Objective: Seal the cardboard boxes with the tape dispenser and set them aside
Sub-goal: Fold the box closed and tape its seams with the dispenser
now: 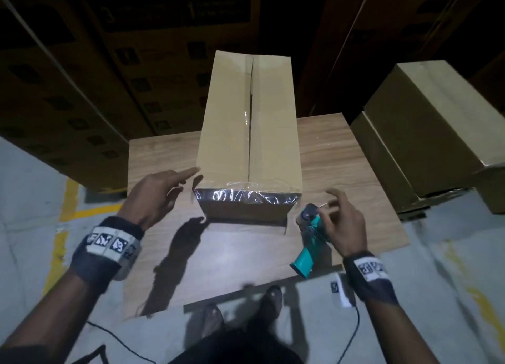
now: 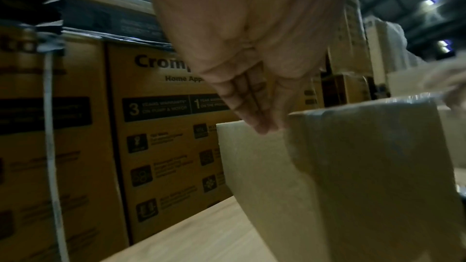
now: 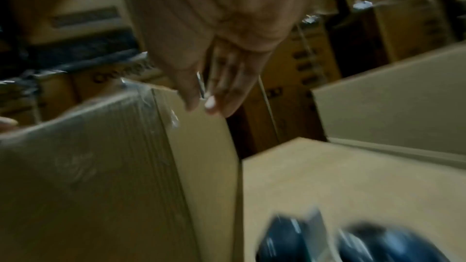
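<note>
Wood-grain worktop (image 1: 341, 156) on grey floor, printed cartons (image 1: 82, 90) stacked behind; taped cardboard box (image 1: 250, 134) at worktop centre; tape dispenser (image 1: 307, 243) lying at 4 o'clock of it; two plain boxes (image 1: 426, 134) at 3 o'clock. Left-wrist view alone shows ceiling lights (image 2: 428, 2). Left hand (image 1: 155, 194) grip open, fingers straight beside box corner; right hand (image 1: 341, 221) grip open above dispenser, holding nothing.

Box (image 1: 246, 112): matt brown cardboard; glossy crinkled clear tape (image 1: 246, 197) on near edge. Table (image 1: 341, 156): smooth wood-grain. Dispenser (image 1: 308, 243): teal plastic.
</note>
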Action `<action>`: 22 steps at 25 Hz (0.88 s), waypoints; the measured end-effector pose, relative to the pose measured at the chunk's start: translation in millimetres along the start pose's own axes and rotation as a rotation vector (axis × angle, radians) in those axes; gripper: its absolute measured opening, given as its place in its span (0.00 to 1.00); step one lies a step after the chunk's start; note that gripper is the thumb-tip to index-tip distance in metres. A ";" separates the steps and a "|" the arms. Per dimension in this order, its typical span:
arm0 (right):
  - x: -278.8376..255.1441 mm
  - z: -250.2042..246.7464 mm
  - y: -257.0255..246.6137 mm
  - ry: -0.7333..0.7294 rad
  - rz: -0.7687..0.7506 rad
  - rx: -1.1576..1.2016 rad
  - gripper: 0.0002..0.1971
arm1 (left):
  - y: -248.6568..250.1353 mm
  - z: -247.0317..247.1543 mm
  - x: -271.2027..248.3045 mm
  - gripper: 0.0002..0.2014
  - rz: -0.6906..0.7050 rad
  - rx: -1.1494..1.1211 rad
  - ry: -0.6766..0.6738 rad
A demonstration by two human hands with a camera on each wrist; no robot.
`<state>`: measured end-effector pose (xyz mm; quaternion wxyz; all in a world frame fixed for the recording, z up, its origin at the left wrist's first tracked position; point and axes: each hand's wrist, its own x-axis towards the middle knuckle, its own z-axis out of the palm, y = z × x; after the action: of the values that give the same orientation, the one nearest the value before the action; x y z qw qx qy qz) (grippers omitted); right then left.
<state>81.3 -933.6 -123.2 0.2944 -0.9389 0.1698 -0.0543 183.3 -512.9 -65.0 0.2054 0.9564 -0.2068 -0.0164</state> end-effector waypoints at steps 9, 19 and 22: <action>79.7 -11.5 -63.3 -0.561 -0.448 -0.381 0.45 | -22.1 15.8 42.1 0.30 0.265 -0.093 -0.176; 87.2 3.8 -46.9 -0.450 -0.554 -0.260 0.37 | -16.2 43.4 38.3 0.20 0.228 -0.305 0.121; 88.2 -3.3 -48.8 -0.361 -0.609 -0.588 0.42 | -10.4 40.2 35.3 0.23 0.226 -0.135 0.108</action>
<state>177.3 -928.8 -92.5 0.0108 -0.9841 -0.1598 0.0768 214.9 -534.0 -104.0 0.2807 0.9106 -0.3002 0.0442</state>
